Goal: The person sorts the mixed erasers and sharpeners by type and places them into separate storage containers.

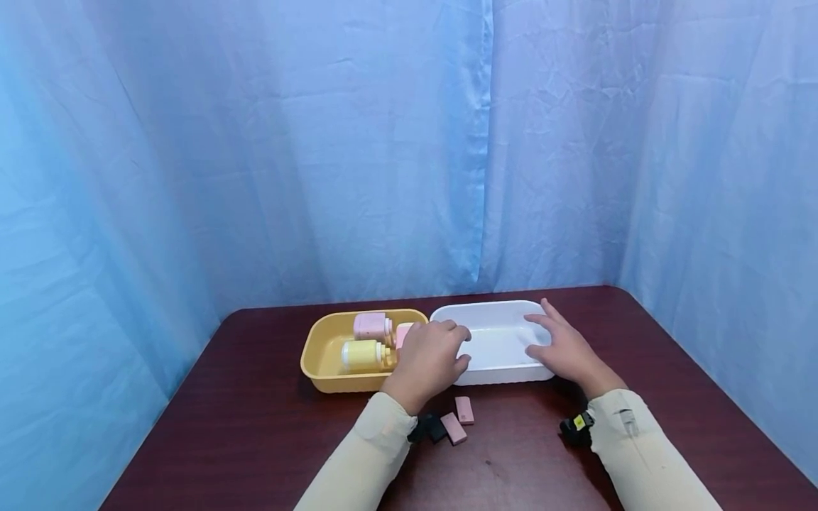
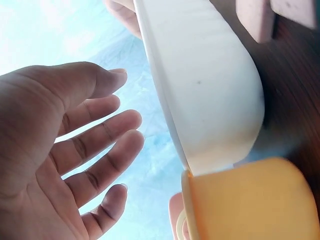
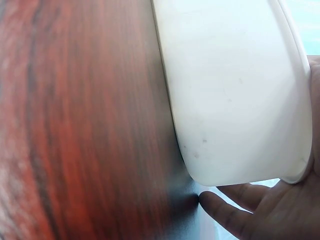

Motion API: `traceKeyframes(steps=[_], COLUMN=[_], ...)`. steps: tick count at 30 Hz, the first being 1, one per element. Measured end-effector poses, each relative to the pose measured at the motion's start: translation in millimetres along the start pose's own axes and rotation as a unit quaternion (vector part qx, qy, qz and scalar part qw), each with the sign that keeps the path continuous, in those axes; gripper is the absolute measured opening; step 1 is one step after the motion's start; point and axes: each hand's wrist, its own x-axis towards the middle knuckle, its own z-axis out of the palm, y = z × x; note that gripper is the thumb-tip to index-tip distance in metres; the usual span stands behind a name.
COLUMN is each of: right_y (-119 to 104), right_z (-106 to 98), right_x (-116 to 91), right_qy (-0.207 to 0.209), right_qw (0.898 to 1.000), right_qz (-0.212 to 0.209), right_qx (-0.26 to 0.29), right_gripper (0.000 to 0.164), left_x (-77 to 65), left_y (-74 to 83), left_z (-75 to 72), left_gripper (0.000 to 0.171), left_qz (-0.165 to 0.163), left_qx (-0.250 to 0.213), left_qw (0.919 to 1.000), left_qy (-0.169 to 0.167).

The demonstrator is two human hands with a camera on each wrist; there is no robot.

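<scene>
My left hand hovers over the near side, where the yellow basin meets the white basin. In the left wrist view its fingers are spread, loosely bent, with nothing between them. At the white basin's right end is my right hand, with the thumb and a finger extending over the inside. The right wrist view has other fingers outside the end wall, fairly straight; whether they press it I cannot tell. A yellow bottle-like item and pink ones lie in the yellow basin.
Two pink blocks and a black block lie on the dark red table in front of the basins, near my left wrist. Blue curtains hang behind the table and at both sides.
</scene>
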Motion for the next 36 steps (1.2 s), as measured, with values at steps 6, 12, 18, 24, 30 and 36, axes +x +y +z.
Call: traceKeyframes(steps=[6, 12, 18, 24, 30, 36], right_y=[3, 4, 4, 5, 5, 3], right_z=[1, 2, 2, 2, 3, 2], right_x=[2, 2, 2, 3, 2, 1], right_qy=[0.003, 0.003, 0.002, 0.003, 0.002, 0.006], right_qw=[1.000, 1.000, 1.000, 1.000, 1.000, 1.000], right_qz=[-0.006, -0.003, -0.003, -0.002, 0.001, -0.005], right_qx=[0.000, 0.002, 0.001, 0.000, 0.001, -0.001], right_gripper=[0.062, 0.062, 0.062, 0.062, 0.062, 0.062], left_x=[-5.5, -15.2, -29.6, -43.8, -51.8, -58.2], left_y=[-3.5, -5.8, -9.7, -12.3, -13.3, -14.7], left_z=[-3.2, -5.5, -9.5, -7.3, -6.5, -6.9], left_gripper=[0.027, 0.024, 0.023, 0.018, 0.011, 0.010], left_qz=[0.011, 0.032, 0.034, 0.038, 0.033, 0.037], left_qx=[0.009, 0.018, 0.013, 0.020, 0.027, 0.028], left_qw=[0.9998, 0.9990, 0.9988, 0.9983, 0.9983, 0.9971], left_qy=[-0.014, -0.026, -0.032, -0.039, -0.040, -0.061])
